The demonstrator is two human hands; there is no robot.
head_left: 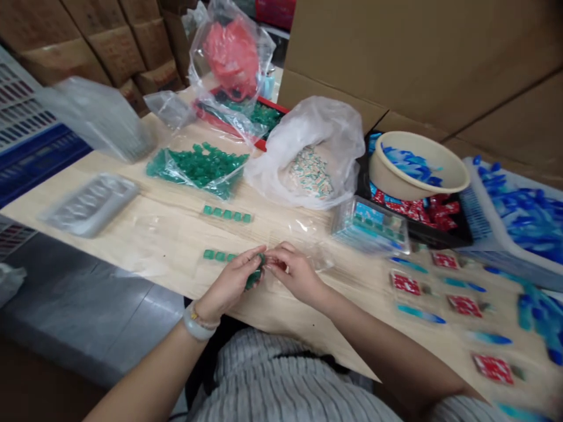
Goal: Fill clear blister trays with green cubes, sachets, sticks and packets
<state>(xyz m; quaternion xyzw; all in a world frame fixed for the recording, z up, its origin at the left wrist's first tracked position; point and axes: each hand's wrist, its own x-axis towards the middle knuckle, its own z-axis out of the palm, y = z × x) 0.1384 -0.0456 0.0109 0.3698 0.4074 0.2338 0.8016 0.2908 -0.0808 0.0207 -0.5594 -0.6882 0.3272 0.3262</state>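
Garment (281,381): grey, striped, ribbed, seen closest of all.
Left hand (231,280): curled now, small glossy green pieces (253,280) being held.
Right hand (297,275): fingers pinched right beside them; whether anything is gripped cannot be told.
Pale wooden tabletop (334,337): two short rows of square green pieces (227,214) are laid out, the nearer partly hidden.
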